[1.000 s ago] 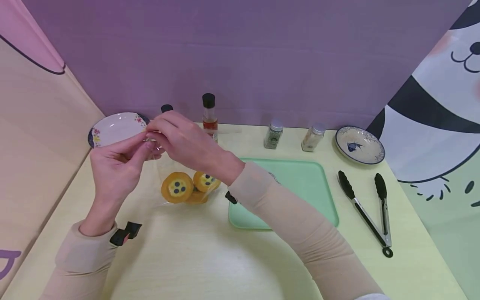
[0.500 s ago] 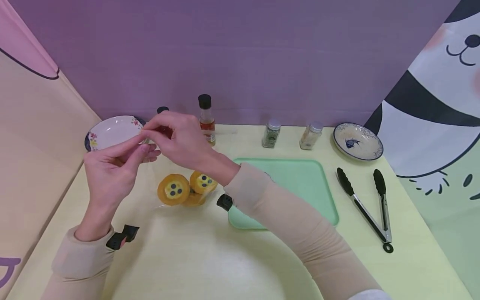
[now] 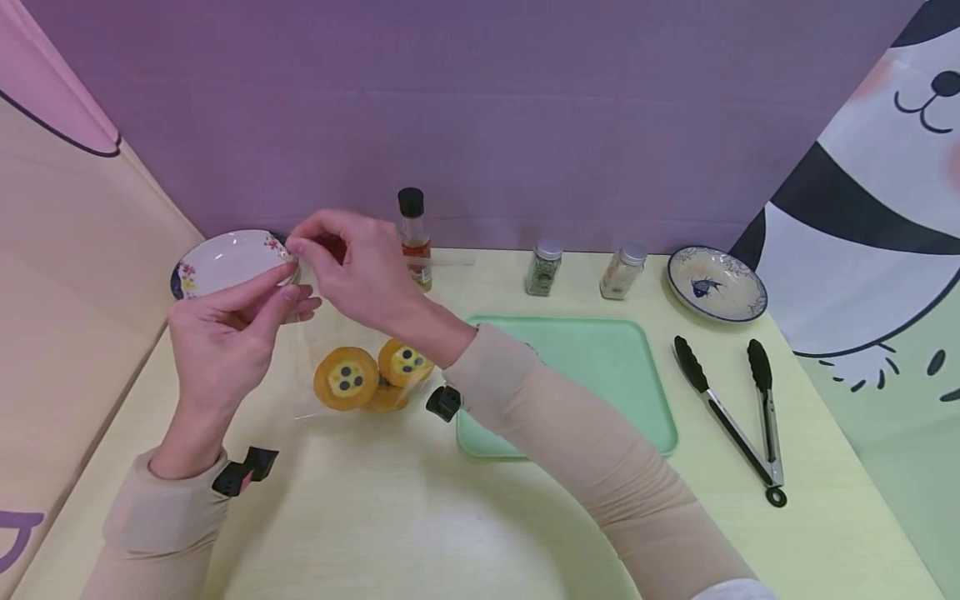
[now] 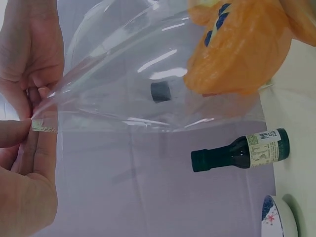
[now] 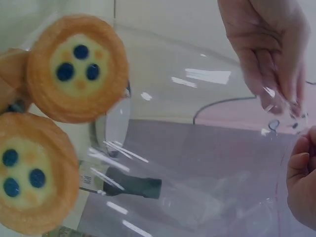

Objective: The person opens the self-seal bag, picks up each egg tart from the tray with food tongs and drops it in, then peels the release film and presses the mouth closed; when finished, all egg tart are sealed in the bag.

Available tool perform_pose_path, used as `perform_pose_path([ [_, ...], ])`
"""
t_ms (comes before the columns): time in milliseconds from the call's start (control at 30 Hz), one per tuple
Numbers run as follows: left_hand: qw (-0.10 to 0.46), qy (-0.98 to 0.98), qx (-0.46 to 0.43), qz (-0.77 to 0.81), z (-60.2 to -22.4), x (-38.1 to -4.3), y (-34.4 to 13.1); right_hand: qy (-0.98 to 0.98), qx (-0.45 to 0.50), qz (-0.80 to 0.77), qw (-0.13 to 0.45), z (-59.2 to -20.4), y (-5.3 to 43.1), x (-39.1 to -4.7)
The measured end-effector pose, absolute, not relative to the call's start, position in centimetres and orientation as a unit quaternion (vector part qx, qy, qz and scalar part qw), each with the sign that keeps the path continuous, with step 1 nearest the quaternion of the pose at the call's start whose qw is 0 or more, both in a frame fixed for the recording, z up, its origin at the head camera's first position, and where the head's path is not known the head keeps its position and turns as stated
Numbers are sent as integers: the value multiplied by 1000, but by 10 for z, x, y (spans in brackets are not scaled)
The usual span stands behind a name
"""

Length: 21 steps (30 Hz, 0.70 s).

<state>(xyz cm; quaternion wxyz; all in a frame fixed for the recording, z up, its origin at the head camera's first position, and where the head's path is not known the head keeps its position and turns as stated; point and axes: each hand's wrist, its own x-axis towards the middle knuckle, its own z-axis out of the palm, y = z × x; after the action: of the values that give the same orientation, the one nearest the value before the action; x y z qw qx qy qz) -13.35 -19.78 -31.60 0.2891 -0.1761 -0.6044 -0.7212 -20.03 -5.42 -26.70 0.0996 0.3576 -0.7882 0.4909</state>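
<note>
A clear plastic bag (image 5: pixel 207 76) hangs from my hands, with several round tarts (image 3: pixel 346 379) inside, golden-edged and topped with dark blue dots. My left hand (image 3: pixel 228 337) pinches the bag's upper edge between thumb and forefinger, its other fingers loosely extended. Just above and to the right, my right hand (image 3: pixel 363 267) pinches the same edge with thumb and curled forefinger, fingertips close to the left ones. A small pale printed strip (image 4: pixel 44 126) shows on the bag at the fingers in the left wrist view.
Behind the hands are a floral oval dish (image 3: pixel 228 258), a black-capped bottle (image 3: pixel 412 233) and a dark green bottle (image 4: pixel 242 152). Two spice jars (image 3: pixel 543 268) stand farther right, near a patterned plate (image 3: pixel 716 283). A green tray (image 3: pixel 600 383) and tongs (image 3: pixel 738 433) lie at right.
My right hand's fingertips have risen slightly and drawn a little apart from the left ones. The far bottle's black cap, seen earlier, is now hidden behind the right hand. The left hand stays nearly still.
</note>
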Motion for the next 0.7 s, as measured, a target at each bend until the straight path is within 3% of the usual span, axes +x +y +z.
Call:
perform_pose_path([
  [500,281,-601,-140,-735,-320,-131,-204,-741,291,561,227,-247,7,-235],
  [700,287,-603,-139,-731,-319,-131,-204,-730,247,585,252,-232,44,-228],
])
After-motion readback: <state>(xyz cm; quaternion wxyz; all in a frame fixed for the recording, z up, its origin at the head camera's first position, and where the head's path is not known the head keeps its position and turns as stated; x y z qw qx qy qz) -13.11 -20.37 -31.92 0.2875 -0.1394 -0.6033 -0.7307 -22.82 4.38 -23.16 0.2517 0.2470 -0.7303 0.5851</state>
